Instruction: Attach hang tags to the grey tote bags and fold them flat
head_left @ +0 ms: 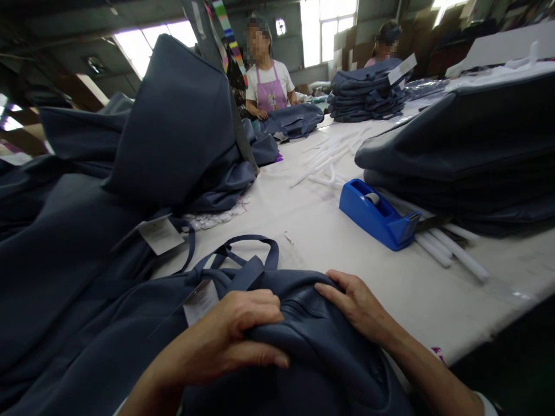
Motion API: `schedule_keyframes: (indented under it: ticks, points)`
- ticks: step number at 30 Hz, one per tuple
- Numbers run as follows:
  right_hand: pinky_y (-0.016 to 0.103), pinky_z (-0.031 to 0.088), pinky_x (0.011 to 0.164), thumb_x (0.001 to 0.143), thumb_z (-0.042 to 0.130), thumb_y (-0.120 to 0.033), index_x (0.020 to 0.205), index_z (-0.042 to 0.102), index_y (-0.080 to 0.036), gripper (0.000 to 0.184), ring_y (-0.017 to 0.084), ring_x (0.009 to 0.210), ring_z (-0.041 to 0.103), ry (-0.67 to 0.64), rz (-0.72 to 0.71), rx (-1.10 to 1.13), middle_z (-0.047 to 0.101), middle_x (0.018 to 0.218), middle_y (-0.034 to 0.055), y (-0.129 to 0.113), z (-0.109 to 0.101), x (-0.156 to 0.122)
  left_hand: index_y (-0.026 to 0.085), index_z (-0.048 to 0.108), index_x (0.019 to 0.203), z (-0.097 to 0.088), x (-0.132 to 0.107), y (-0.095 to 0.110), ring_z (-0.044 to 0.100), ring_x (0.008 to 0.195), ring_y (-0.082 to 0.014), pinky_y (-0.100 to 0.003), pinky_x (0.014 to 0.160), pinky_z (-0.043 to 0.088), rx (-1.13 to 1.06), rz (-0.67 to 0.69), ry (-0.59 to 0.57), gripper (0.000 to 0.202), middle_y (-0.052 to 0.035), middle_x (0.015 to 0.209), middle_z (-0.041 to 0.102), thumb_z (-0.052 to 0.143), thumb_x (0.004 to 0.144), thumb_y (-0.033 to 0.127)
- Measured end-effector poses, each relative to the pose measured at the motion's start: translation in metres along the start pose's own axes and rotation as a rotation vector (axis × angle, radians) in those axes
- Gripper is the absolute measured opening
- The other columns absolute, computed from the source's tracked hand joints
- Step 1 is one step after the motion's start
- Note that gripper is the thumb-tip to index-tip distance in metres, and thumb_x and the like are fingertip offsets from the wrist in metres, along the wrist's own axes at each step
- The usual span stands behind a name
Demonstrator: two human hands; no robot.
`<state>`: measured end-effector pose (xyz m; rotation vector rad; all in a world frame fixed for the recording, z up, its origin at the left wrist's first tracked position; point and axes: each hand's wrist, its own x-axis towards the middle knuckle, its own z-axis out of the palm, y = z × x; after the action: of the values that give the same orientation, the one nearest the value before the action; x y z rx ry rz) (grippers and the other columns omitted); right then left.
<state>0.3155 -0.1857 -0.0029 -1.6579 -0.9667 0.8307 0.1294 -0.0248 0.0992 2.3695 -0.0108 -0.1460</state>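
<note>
Daylight comes through the high windows [329, 29] of a garment workshop, and a long white-topped desk [392, 283] runs forward from the wearer. Across it, a co-worker in a lilac apron [269, 86] has both hands on a dark blue bag [295, 120], and another co-worker [384, 46] stands farther back behind a stacked pile of navy bags [366, 95].

Close to the camera, a navy tote bag [312, 341] lies bunched at the near edge of the desk, its webbing handles [243, 254] and white hang tag [200, 301] pointing away. The left hand [234, 329] is on it, with its fingers [264, 309] curled tightly around a raised fold. The right hand [355, 303] lies over the bag's top a little apart from the left, with its fingers [333, 286] almost straight and pressing on the fabric, not closed around any of it.

Heaped navy bags [169, 127] rise to the left. To the right, a blue tape dispenser [377, 214] sits beside loose white plastic rods [329, 156] and just in front of a thick stack of dark bags [459, 150].
</note>
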Motion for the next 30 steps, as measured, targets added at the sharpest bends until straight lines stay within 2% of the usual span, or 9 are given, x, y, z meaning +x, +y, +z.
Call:
schedule_keyframes:
  ticks: [4, 8, 10, 12, 16, 18, 22, 26, 30]
  points:
    - [0.026, 0.04, 0.062, 0.094, 0.051, -0.05, 0.077, 0.06, -0.019, 0.036, 0.014, 0.068, 0.052, -0.018, 0.017, -0.088, 0.058, 0.072, -0.0021, 0.004, -0.004, 0.001, 0.025, 0.07, 0.081, 0.0, 0.003, 0.001, 0.059, 0.086, -0.0173, -0.025, 0.075, 0.045, -0.02, -0.013, -0.011, 0.019, -0.0006, 0.091, 0.063, 0.066, 0.09, 0.041]
    - [0.027, 0.044, 0.066, 0.092, 0.057, -0.044, 0.1, 0.066, -0.021, 0.026, 0.017, 0.078, 0.058, 0.103, -0.036, -0.146, 0.066, 0.091, 0.0022, -0.008, -0.016, -0.016, 0.028, 0.073, 0.095, 0.002, 0.009, -0.001, 0.059, 0.1, -0.0213, -0.031, 0.092, 0.046, -0.059, 0.005, -0.017, 0.016, -0.0024, 0.106, 0.068, 0.062, 0.092, 0.039]
    - [0.027, 0.047, 0.073, 0.095, 0.053, -0.045, 0.105, 0.067, -0.024, 0.027, 0.018, 0.088, 0.06, 0.075, -0.079, -0.106, 0.067, 0.101, 0.003, -0.019, -0.023, -0.031, 0.027, 0.074, 0.098, 0.003, 0.011, -0.003, 0.06, 0.093, -0.0223, -0.032, 0.087, 0.048, -0.083, -0.003, -0.021, 0.019, -0.0034, 0.093, 0.07, 0.06, 0.093, 0.04]
    - [0.028, 0.048, 0.081, 0.096, 0.051, -0.048, 0.105, 0.068, -0.027, 0.029, 0.019, 0.093, 0.061, -0.074, -0.089, -0.076, 0.068, 0.103, 0.0019, -0.03, -0.027, -0.044, 0.026, 0.074, 0.094, 0.004, 0.011, -0.006, 0.06, 0.084, -0.0215, -0.03, 0.08, 0.048, -0.079, -0.021, -0.016, 0.021, -0.003, 0.083, 0.068, 0.06, 0.092, 0.042]
    - [0.028, 0.049, 0.078, 0.07, 0.081, -0.051, 0.116, 0.065, -0.033, 0.051, 0.022, 0.094, 0.061, -0.189, 0.03, -0.119, 0.066, 0.112, -0.0004, -0.043, -0.025, -0.061, 0.026, 0.072, 0.093, 0.007, 0.011, -0.01, 0.06, 0.077, -0.0172, -0.025, 0.073, 0.044, -0.011, -0.019, 0.015, 0.022, 0.0006, 0.081, 0.067, 0.057, 0.094, 0.042]
    - [0.028, 0.049, 0.075, 0.072, 0.08, -0.047, 0.119, 0.062, -0.035, 0.052, 0.022, 0.093, 0.062, -0.179, 0.094, -0.159, 0.066, 0.114, -0.0003, -0.043, -0.022, -0.065, 0.026, 0.071, 0.095, 0.008, 0.014, -0.009, 0.06, 0.076, -0.0159, -0.024, 0.071, 0.043, -0.002, -0.025, 0.038, 0.023, 0.0023, 0.083, 0.067, 0.056, 0.095, 0.044]
    - [0.032, 0.047, 0.08, 0.092, 0.055, -0.05, 0.105, 0.065, -0.031, 0.025, 0.023, 0.095, 0.062, -0.145, 0.115, -0.208, 0.068, 0.105, 0.0015, -0.034, -0.018, -0.067, 0.023, 0.066, 0.092, 0.011, 0.034, -0.013, 0.057, 0.068, -0.0127, -0.022, 0.061, 0.038, 0.039, -0.102, 0.032, 0.026, 0.0047, 0.075, 0.063, 0.053, 0.097, 0.044]
    - [0.031, 0.043, 0.074, 0.095, 0.047, -0.052, 0.086, 0.06, -0.025, 0.031, 0.02, 0.082, 0.058, -0.101, 0.096, -0.22, 0.065, 0.086, 0.0009, -0.015, -0.019, -0.059, 0.022, 0.063, 0.09, 0.023, 0.067, -0.032, 0.058, 0.067, -0.014, -0.023, 0.058, 0.033, 0.224, -0.147, 0.104, 0.033, 0.0042, 0.073, 0.062, 0.056, 0.093, 0.054]
    - [0.027, 0.035, 0.059, 0.094, 0.048, -0.053, 0.072, 0.045, -0.023, 0.037, 0.014, 0.064, 0.043, -0.105, 0.188, -0.118, 0.047, 0.068, -0.0041, 0.003, -0.017, -0.049, 0.023, 0.062, 0.091, 0.046, 0.092, -0.062, 0.062, 0.069, -0.0177, -0.025, 0.058, 0.033, 0.402, -0.204, 0.161, 0.041, 0.0026, 0.073, 0.065, 0.053, 0.091, 0.063]
